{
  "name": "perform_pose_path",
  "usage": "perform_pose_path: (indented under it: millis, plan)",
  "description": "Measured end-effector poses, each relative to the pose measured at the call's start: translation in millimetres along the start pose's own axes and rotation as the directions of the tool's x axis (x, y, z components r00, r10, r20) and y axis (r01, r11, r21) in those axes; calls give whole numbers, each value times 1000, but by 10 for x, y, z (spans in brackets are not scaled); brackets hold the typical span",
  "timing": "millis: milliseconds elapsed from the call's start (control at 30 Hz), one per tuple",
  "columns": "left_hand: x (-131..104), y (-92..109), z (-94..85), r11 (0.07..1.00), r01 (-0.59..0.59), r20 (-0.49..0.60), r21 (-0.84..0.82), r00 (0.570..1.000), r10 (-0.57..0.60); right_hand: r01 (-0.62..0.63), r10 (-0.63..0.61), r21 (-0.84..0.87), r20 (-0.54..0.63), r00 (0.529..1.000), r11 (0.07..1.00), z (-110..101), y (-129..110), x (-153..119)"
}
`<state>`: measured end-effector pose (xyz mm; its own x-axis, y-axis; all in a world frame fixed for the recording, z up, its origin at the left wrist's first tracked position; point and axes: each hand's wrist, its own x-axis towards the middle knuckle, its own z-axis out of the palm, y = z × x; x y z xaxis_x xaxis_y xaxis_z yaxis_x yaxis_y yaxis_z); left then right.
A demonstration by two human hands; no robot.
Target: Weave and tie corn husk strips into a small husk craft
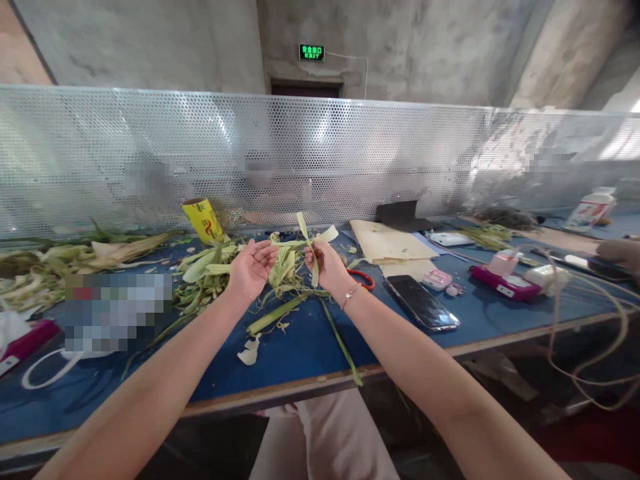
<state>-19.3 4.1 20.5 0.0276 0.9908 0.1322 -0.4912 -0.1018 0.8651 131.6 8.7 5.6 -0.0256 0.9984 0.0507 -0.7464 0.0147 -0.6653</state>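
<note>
Pale green leaf strips (326,235) cross one another at the fingertips of my right hand (325,267), which pinches them above the table. My left hand (253,270) is palm up with loosely curled, parted fingers; one strip's end comes close to its fingertips, and I cannot make out a grip on it. Beneath and between the hands lies a heap of green husks and leaves (285,270). A thick green stalk piece (275,315) and a cream scrap (249,351) rest nearer the front. A long thin green stem (343,343) reaches over the table's front edge.
Right of my hands are a red-orange ring-shaped item (367,278), a black phone (423,303), brown paper (393,243), a pink case (437,279) and a power strip (505,283) with cables. A yellow can (203,220) and more husks (115,253) stand left, before a perforated metal screen (300,153).
</note>
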Motion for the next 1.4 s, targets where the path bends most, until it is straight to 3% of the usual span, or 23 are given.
perform_pose_path:
  millis: [133, 233, 300, 400, 500, 633, 833, 900, 1100, 1233, 1400]
  plan:
    - [8, -170, 8, 984, 32, 36, 175, 999, -39, -28, 28, -24, 7, 1000, 999, 19, 14, -2]
    - [-11, -274, 15, 930, -159, 133, 330, 984, 122, 13, -6, -97, 66, 998, 995, 22, 58, -6]
    - [-29, -289, 28, 915, -236, 142, 327, 970, 200, 50, -29, -150, 141, 990, 987, 28, 96, -26]
    - [-46, -264, 53, 954, -189, 95, 232, 981, 171, 101, -42, -247, 235, 971, 964, 42, 157, -67]
    - [-32, -247, 45, 964, -156, 80, 214, 987, 141, 201, -82, -401, 293, 953, 894, 36, 214, -73]
    - [9, -259, -18, 871, -258, 34, 419, 962, 269, 328, -169, -561, 316, 934, 760, -2, 260, -28]
    - [-23, -269, -27, 740, -350, -3, 574, 903, 430, 305, -202, -479, 255, 946, 823, 26, 281, -40]
    - [-27, -277, -20, 750, -369, -4, 548, 896, 444, 292, -202, -437, 241, 949, 851, 49, 279, -63]
    - [17, -307, -50, 787, -346, 69, 510, 929, 364, 266, -208, -387, 185, 960, 883, 75, 234, -105]
    - [34, -321, -78, 787, -342, 32, 513, 924, 380, 261, -199, -367, 197, 960, 893, 77, 228, -106]
    - [31, -351, -44, 872, -316, 19, 373, 943, 333, 279, -205, -382, 223, 953, 881, 74, 261, -91]
